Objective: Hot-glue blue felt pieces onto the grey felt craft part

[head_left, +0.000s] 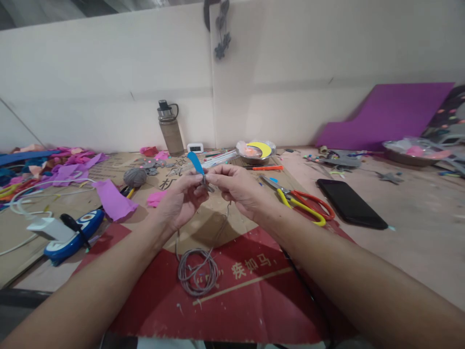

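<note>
Above the cardboard, my two hands meet at the fingertips around a small grey piece (208,187) with a blue strip (196,163) sticking up from it. The fingers of my left hand (187,196) are closed, pinching the base of the strip. My right hand (232,186) pinches the same spot from the right, its other fingers curled under. A grey cord (198,272) runs down from my hands and lies coiled on the red part of the cardboard. How strip, grey piece and cord join is hidden by my fingers.
Scissors with red and yellow handles (301,201) and a black phone (350,203) lie to the right. Behind stand a bottle (170,133) and a metal bowl (256,159). On the left are a grey yarn ball (135,178), a white charger (51,229) and purple paper (114,199).
</note>
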A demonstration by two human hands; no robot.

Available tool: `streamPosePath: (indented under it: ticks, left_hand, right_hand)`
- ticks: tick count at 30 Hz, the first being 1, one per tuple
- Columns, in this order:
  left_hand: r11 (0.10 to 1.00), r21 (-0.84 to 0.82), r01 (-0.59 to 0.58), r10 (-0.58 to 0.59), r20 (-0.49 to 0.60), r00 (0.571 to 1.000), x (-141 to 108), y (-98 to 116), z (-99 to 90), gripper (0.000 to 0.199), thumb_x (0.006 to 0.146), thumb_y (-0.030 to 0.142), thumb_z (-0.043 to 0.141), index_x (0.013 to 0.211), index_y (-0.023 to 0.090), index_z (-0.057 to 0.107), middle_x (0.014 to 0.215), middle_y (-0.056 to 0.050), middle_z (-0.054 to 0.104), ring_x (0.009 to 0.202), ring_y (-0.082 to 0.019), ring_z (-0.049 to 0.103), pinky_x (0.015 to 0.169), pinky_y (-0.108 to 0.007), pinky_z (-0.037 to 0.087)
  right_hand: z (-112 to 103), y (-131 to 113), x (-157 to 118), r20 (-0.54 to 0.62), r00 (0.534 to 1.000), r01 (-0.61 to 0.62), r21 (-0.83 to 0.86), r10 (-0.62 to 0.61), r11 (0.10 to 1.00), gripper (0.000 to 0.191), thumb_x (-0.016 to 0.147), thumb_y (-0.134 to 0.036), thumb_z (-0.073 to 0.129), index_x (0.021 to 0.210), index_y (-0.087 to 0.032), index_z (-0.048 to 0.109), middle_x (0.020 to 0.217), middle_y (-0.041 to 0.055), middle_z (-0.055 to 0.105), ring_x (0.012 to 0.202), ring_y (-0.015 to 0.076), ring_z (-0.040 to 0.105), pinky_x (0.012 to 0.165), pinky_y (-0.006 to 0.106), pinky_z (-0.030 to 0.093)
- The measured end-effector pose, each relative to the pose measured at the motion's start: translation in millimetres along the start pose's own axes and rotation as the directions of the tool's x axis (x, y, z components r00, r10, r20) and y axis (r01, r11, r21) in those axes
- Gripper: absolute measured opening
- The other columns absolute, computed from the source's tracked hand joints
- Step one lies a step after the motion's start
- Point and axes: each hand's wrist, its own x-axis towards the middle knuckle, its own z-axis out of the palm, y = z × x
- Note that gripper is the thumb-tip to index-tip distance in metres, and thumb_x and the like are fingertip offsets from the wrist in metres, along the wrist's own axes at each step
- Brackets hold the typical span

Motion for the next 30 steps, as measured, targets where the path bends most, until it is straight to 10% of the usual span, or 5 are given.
streamPosePath:
  ticks: [15, 30]
  left_hand:
    - [0.974, 0.222, -0.036, 0.03, 0.029, 0.999, 4.3, -4.1, -7.6, 0.019, 0.069, 0.024, 0.08, 0.07, 0.012, 0.065, 0.063, 0.0, 0.058, 0.053, -0.005, 0.05, 0.051, -0.016, 0.039]
    - [0.944, 0.312, -0.106, 0.096, 0.049, 0.994, -4.6, -2.0, 1.3, 0.015, 0.073, 0.025, 0.072, 0.078, 0.014, 0.064, 0.065, 0.0, 0.058, 0.054, -0.008, 0.053, 0.051, -0.02, 0.037]
  right_hand:
    - [-10.8, -1.5, 2.9, 0.027, 0.988, -0.152, 0.104, 0.15, 0.983, 0.025, 0.063, -0.03, 0.074, 0.065, -0.019, 0.052, 0.05, -0.0099, 0.034, 0.046, 0.0047, 0.021, 0.045, 0.023, 0.011]
    - [-6.7, 12.0, 4.5, -0.094, 0.995, -0.015, 0.028, 0.017, 1.0, 0.03, 0.063, -0.042, 0.077, 0.068, -0.018, 0.06, 0.059, -0.0054, 0.05, 0.048, 0.0057, 0.031, 0.045, 0.025, 0.018]
